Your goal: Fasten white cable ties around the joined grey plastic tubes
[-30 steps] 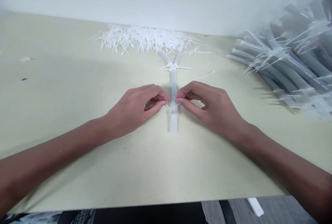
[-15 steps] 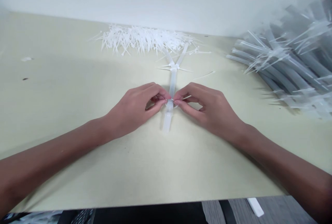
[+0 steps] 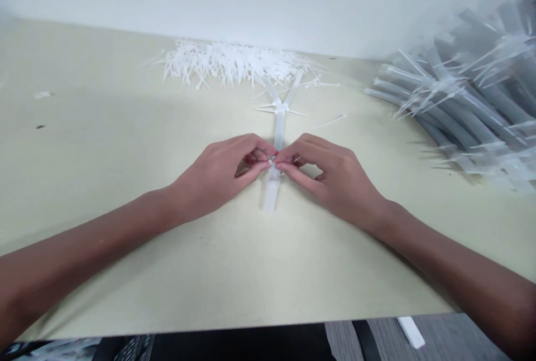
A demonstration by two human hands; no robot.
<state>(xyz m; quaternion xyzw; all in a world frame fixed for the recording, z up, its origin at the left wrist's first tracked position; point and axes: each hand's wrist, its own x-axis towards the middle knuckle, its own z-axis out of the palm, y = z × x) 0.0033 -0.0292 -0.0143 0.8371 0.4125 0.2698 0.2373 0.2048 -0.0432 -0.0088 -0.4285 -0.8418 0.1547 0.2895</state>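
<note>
A translucent Y-shaped tube assembly (image 3: 280, 128) lies on the table, its two branches pointing away from me and its wider end toward me. Cable ties are fastened at the fork, their tails sticking out sideways. My left hand (image 3: 237, 170) is closed in a pinch at the left of the stem, on the head of a white cable tie (image 3: 270, 162). From the other side, my right hand (image 3: 324, 168) pinches the same tie, which loops around the stem near its lower joint. The fingertips almost meet over the tube and hide much of the tie.
A heap of white cable ties (image 3: 234, 62) lies against the wall. One loose cable tie (image 3: 330, 121) rests right of the fork. At the right is a large pile of tube assemblies (image 3: 469, 104). The table's front edge (image 3: 234, 328) runs near the bottom.
My right hand has moved left, closing up to my left hand over the stem. The tube's near end has swung slightly left. My left hand has stayed nearly still.
</note>
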